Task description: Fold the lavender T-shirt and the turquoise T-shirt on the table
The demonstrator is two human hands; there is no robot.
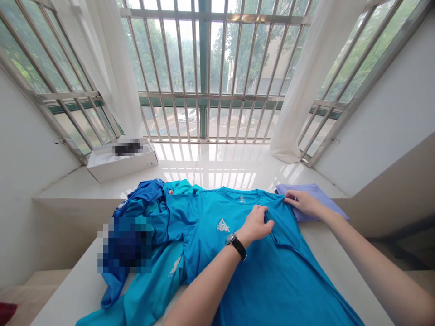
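The left grip (pixel 255 222) is closed, pinching a fold of the blue T-shirt (pixel 268 285) on the bench (pixel 329 253), while the right grip (pixel 302 202) lies open on its shoulder, just beside a folded lilac cloth (pixel 316 199).

White cardboard box (pixel 118 168) on a glossy white windowsill (pixel 210 163); sheer white curtains (pixel 122 68) bunched beside a barred window (pixel 204 54); beyond the bars, green trees (pixel 170 45) and a parked white car (pixel 186 115).
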